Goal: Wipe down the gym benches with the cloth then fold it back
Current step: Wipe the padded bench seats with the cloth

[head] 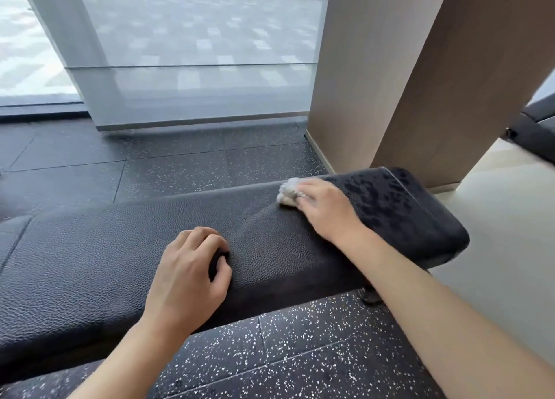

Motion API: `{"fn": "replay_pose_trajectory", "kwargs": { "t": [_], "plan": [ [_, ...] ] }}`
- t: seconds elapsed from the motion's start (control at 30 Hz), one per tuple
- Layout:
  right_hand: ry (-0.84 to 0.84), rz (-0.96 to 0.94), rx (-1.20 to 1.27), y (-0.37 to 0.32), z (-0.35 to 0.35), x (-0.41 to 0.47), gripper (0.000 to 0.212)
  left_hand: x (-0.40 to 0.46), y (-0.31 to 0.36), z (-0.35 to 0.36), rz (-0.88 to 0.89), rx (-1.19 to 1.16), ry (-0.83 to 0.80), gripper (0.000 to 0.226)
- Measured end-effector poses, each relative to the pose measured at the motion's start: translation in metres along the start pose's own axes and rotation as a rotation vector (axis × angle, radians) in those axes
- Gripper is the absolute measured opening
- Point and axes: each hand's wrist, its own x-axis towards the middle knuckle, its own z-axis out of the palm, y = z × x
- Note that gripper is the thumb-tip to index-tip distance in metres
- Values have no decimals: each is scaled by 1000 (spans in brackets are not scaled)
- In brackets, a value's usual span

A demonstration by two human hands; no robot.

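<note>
A black padded gym bench (99,263) runs across the view from lower left to right. Its right end looks wet and blotchy. A small pale bunched cloth (289,192) lies on the bench top near the far edge. My right hand (326,208) grips the cloth and presses it on the pad; most of the cloth is hidden under the fingers. My left hand (190,271) rests on the middle of the bench with its fingers curled, holding nothing.
Dark speckled rubber floor tiles (300,347) lie in front of and behind the bench. A wood-clad pillar (420,74) stands right behind the bench's right end. A glazed wall with a sheer blind (195,56) is at the back. Pale flooring (495,218) lies to the right.
</note>
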Motion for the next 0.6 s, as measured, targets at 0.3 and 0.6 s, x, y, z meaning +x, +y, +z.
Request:
{"fn": "replay_pose_trajectory", "kwargs": {
  "t": [0.3, 0.6],
  "plan": [
    [15, 105, -129, -7, 9, 26, 27, 1, 5, -3, -10, 55, -41, 12],
    [-149, -323, 145, -96, 52, -36, 28, -1, 4, -6, -121, -123, 86, 34]
  ]
}}
